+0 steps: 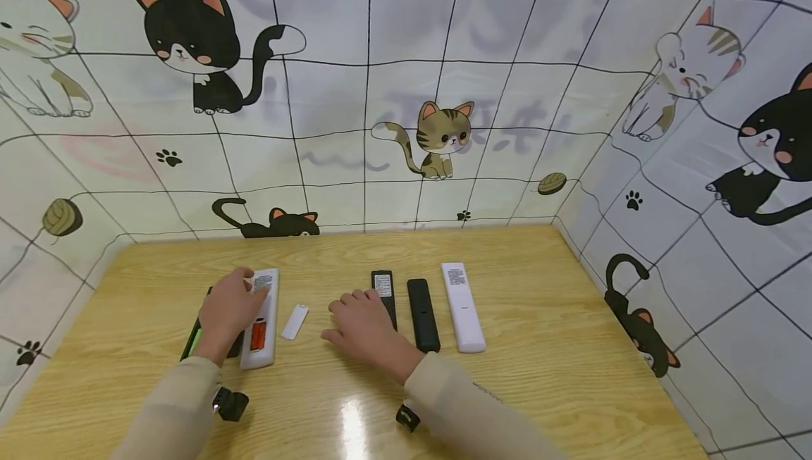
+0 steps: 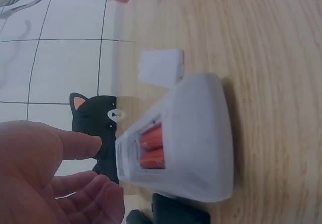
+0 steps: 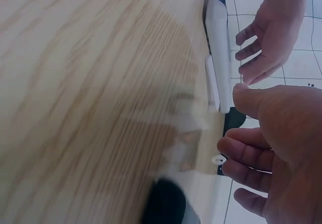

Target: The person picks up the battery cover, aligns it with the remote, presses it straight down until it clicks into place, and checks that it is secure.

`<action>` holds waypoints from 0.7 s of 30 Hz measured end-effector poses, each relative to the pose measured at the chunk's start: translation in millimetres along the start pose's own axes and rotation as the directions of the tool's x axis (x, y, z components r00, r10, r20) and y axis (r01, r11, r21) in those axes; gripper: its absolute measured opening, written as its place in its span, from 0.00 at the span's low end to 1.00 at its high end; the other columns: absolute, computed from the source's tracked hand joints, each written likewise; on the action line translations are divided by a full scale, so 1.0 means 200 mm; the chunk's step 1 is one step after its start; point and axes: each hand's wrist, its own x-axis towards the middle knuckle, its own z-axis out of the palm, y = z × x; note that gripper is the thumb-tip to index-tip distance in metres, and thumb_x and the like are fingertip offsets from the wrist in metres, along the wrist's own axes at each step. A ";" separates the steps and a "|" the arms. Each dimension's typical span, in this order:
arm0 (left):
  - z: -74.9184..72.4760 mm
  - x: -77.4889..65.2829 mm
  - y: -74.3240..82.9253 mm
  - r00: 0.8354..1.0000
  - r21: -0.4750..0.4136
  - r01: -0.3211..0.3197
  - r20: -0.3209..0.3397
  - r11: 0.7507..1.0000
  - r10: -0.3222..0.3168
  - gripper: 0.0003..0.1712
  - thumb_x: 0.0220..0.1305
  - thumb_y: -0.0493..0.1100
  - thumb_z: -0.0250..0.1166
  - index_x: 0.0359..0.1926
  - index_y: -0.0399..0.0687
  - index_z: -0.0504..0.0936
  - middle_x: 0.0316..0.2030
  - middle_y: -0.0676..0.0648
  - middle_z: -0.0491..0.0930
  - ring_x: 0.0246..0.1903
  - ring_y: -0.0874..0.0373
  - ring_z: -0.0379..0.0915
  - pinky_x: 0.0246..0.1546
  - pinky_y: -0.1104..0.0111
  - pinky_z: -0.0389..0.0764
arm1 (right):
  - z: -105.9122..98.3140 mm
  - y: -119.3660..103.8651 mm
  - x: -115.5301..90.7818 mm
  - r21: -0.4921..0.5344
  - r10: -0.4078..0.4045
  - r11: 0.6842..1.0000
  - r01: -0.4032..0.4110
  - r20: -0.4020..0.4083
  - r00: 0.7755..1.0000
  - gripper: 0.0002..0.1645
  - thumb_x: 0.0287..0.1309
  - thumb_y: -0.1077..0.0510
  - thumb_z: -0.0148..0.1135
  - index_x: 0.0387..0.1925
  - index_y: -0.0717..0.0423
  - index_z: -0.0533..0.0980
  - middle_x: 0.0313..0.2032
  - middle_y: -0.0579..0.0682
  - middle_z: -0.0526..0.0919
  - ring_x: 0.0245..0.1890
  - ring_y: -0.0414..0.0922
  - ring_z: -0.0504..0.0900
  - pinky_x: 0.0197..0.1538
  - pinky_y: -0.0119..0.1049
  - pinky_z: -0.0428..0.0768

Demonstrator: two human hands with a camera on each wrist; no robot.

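A white remote control (image 1: 257, 358) lies face down on the table, its battery compartment uncovered and two red batteries (image 1: 258, 336) in it. My left hand (image 1: 230, 312) hovers over its left side with loosely bent fingers, holding nothing. Beside the remote on the right is a small white battery cover (image 1: 294, 322). My right hand (image 1: 366, 330) is held above the table with relaxed fingers and nothing in it, partly hiding a black remote with a label (image 1: 383, 285). In the left wrist view, the batteries (image 2: 152, 148) sit side by side.
Right of my right hand lie a black remote (image 1: 423, 315) and another white remote (image 1: 463, 308). Under my left hand are dark items, one with a green edge (image 1: 192, 339), mostly covered. Cat-patterned cloth walls (image 1: 330, 108) border the wooden table (image 1: 539, 375) at the back and sides.
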 end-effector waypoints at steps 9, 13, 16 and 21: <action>0.04 0.01 -0.04 0.996 0.011 0.060 0.061 0.998 -0.061 0.41 0.65 0.57 0.59 0.68 0.33 0.61 0.54 0.28 0.72 0.36 0.44 0.76 0.26 0.60 0.71 | 0.06 -0.11 0.12 0.028 0.037 0.999 -0.038 0.031 0.999 0.27 0.65 0.29 0.47 0.52 0.40 0.76 0.49 0.39 0.81 0.50 0.41 0.77 0.52 0.38 0.70; 0.05 0.02 -0.05 0.995 0.018 0.073 0.073 0.997 -0.074 0.44 0.64 0.59 0.59 0.68 0.32 0.60 0.54 0.27 0.72 0.34 0.44 0.75 0.25 0.60 0.71 | 0.07 -0.14 0.16 0.043 0.056 0.997 -0.058 0.052 0.997 0.29 0.64 0.28 0.46 0.50 0.40 0.76 0.48 0.39 0.81 0.49 0.41 0.77 0.53 0.38 0.71; 0.05 0.03 -0.05 0.993 0.022 0.082 0.081 0.996 -0.084 0.44 0.64 0.59 0.59 0.68 0.31 0.60 0.51 0.28 0.73 0.32 0.45 0.75 0.24 0.60 0.71 | 0.07 -0.16 0.18 0.036 0.070 0.997 -0.072 0.052 0.996 0.31 0.63 0.26 0.46 0.48 0.41 0.77 0.46 0.39 0.81 0.48 0.40 0.77 0.52 0.38 0.71; 0.05 0.03 -0.05 0.992 0.022 0.081 0.097 0.996 -0.083 0.43 0.64 0.59 0.59 0.66 0.30 0.62 0.43 0.31 0.77 0.28 0.48 0.75 0.22 0.62 0.71 | 0.07 -0.20 0.21 0.034 0.104 0.994 -0.106 0.056 0.993 0.35 0.61 0.23 0.45 0.48 0.42 0.78 0.45 0.40 0.82 0.48 0.41 0.77 0.53 0.39 0.71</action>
